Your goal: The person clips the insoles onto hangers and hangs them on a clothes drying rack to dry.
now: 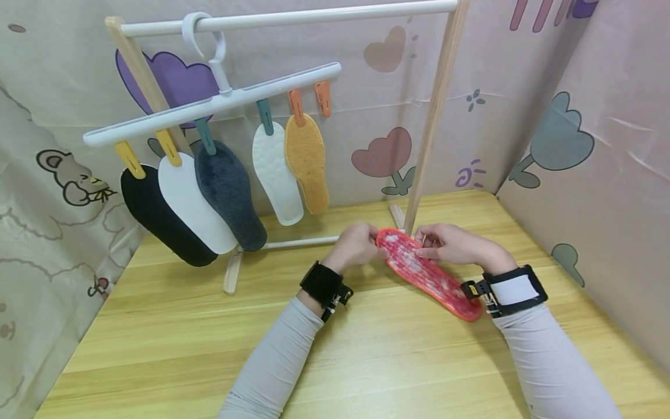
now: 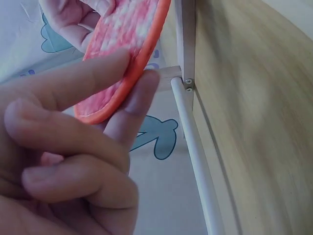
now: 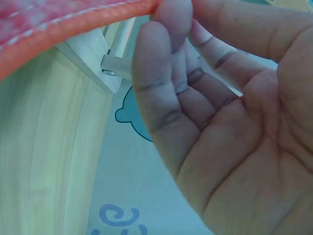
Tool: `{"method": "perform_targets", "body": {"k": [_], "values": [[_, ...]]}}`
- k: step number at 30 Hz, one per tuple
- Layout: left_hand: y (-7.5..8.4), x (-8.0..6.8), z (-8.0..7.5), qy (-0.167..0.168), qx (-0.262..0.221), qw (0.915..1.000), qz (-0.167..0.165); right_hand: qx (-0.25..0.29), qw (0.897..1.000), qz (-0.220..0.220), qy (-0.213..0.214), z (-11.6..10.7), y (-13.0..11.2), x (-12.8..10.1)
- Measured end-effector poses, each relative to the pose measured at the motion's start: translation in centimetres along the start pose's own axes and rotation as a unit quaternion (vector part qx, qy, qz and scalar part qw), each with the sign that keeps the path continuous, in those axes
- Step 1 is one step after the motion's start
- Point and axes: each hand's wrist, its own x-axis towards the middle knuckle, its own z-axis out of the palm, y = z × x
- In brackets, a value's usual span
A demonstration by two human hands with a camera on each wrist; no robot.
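A red and pink insole with an orange rim [image 1: 429, 273] is held just above the wooden table [image 1: 366, 349], between both hands. My left hand [image 1: 358, 244] pinches its far end; in the left wrist view the insole [image 2: 122, 54] sits between my thumb and fingers [image 2: 142, 93]. My right hand [image 1: 445, 244] pinches the same insole on its right edge. In the right wrist view my fingertips [image 3: 171, 19] grip the orange rim [image 3: 73, 29].
A wooden drying rack [image 1: 434, 110] stands at the back of the table. From its white rail hangs a clip hanger [image 1: 209, 105] with several insoles: black [image 1: 157, 215], white [image 1: 193, 203], grey [image 1: 230, 192], white [image 1: 274, 174] and tan [image 1: 309, 163]. One orange clip [image 1: 323, 98] is free. Patterned walls enclose the table.
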Motion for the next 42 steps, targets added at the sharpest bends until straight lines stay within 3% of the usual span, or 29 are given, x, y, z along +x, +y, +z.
{"method": "perform_targets", "body": {"k": [11, 20, 42], "values": [[0.11, -0.06, -0.44, 0.043, -0.028, 0.9986, -0.008, 0.001, 0.999, -0.004, 0.033, -0.03, -0.15, 0.38], [0.19, -0.17, -0.48, 0.053, -0.055, 0.9970, -0.010, 0.037, 0.998, 0.004, 0.044, 0.04, -0.24, 0.44], [0.12, -0.02, -0.57, 0.076, -0.065, 0.9950, -0.008, 0.064, 0.994, -0.008, 0.083, 0.36, -0.33, 0.74]]}}
